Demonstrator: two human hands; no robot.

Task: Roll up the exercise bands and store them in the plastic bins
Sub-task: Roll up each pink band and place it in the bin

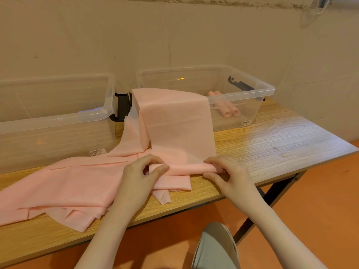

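A long pink exercise band (pixel 174 123) hangs over the front wall of the right clear bin (pixel 270 88) and runs down to the table. Its near end is a small roll (pixel 186 168) lying across the table. My left hand (pixel 143 171) pinches the roll's left end between thumb and fingers. My right hand (pixel 225 169) grips the roll's right end with curled fingers. Two rolled pink bands (pixel 229 110) lie inside the right bin. More loose pink bands (pixel 64 189) lie spread flat on the table at the left.
A second clear bin (pixel 58 117) stands at the back left, with black latches (pixel 122 107) between the two bins. The wooden table (pixel 272 136) ends close to my body and at the right. A wall stands right behind the bins.
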